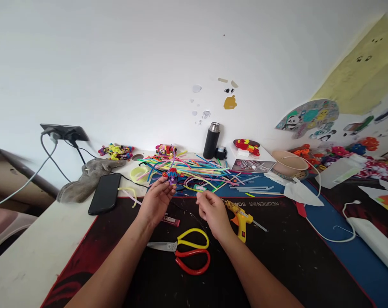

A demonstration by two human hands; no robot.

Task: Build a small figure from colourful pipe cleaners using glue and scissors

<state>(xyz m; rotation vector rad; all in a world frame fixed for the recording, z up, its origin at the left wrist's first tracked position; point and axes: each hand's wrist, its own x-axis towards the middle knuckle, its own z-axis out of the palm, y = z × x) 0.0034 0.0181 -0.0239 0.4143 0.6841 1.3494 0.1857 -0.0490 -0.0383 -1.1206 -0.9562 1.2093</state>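
Note:
My left hand (156,200) pinches a small pipe-cleaner figure (172,176) in blue, red and purple, held up over the mat. A thin purple stem rises from its top. To the right, my right hand (213,212) is closed, thumb against fingers; whatever lies between the tips is too small to make out. Scissors (175,247) with one yellow and one red handle lie below both hands, blades pointing left. Just right of my right hand is a yellow glue gun (243,219) with a clear glue stick in its back end.
Behind my hands spreads a heap of coloured pipe cleaners (197,169). A black thermos (211,141) and a white box (252,161) stand by the wall. A phone (104,194) lies left, a beige bowl (290,164) right. A power strip (375,244) sits at the right edge.

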